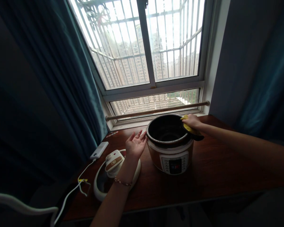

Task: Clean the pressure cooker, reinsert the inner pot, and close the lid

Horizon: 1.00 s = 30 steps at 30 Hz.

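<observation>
A round electric pressure cooker [169, 151] stands lidless on a dark wooden table [210, 176], its black inner pot showing. My right hand [191, 121] is closed on a yellow cloth [188, 127] pressed against the cooker's right rim. My left hand [135, 145] is open, fingers spread, its fingertips beside the cooker's left rim. The cooker's white lid [109, 176] lies flat on the table under my left forearm.
A white power bank [99, 150] with a white cable [68, 195] lies at the table's left end. A wooden rod [156, 111] runs along the barred window behind the cooker. Dark teal curtains [68, 78] hang on both sides.
</observation>
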Each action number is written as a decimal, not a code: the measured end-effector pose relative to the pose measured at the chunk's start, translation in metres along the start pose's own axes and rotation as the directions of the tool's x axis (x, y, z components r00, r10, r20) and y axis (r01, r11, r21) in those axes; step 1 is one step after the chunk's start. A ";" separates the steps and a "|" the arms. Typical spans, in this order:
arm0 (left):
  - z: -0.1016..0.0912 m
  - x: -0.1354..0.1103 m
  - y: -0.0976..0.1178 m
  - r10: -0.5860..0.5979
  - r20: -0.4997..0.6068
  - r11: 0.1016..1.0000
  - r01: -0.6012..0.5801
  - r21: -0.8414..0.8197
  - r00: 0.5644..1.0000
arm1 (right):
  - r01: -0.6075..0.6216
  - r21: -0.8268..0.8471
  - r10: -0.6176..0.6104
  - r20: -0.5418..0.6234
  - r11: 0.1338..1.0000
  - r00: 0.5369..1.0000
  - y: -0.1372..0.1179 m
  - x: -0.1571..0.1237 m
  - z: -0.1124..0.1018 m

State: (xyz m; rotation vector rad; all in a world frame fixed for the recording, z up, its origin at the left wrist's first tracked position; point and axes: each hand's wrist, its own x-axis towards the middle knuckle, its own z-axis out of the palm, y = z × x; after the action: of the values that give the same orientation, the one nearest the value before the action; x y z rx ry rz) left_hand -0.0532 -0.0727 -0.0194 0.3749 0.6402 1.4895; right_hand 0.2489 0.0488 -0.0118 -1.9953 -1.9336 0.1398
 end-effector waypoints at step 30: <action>0.010 -0.001 0.003 0.024 -0.011 0.999 -0.024 0.044 1.000 | -0.005 0.242 0.071 -0.263 0.970 0.962 0.008 -0.005 -0.064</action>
State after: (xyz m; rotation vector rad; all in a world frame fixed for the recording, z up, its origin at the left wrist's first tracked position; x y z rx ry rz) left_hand -0.0493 -0.0721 -0.0099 0.4092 0.6801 1.5037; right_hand 0.2764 0.0316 0.0447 -1.7907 -1.6255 0.0992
